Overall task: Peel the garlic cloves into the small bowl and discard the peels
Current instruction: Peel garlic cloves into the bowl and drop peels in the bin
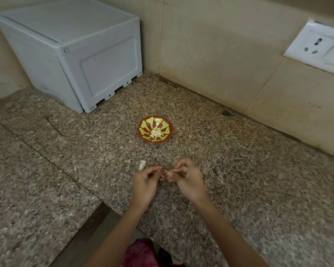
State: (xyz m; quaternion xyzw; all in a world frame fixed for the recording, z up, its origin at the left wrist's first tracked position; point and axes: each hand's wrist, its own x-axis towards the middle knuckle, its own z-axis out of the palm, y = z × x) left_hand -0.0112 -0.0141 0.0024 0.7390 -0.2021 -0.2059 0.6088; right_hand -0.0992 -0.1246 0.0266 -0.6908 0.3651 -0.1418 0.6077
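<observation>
Garlic clove (pixel 167 172) pinched between your left hand (pixel 146 182) and right hand (pixel 189 180), both gripping. Small bowl (pixel 143 124) sits straight beyond, toward the counter's (pixel 258 189) back edge.

Brick-red small bowl (pixel 166 125) painted with yellow-green wedges fanning out from the centre, cream-white garlic cloves (pixel 156 133) inside. Off-white peel (pixel 142 164) on a table (pixel 239 180) of granite speckled brown, grey and black. Pale grey-white plastic box (pixel 75 54), beige wall tiles (pixel 210 54), white socket plate (pixel 320 47), pink patterned cloth (pixel 141 253).
</observation>
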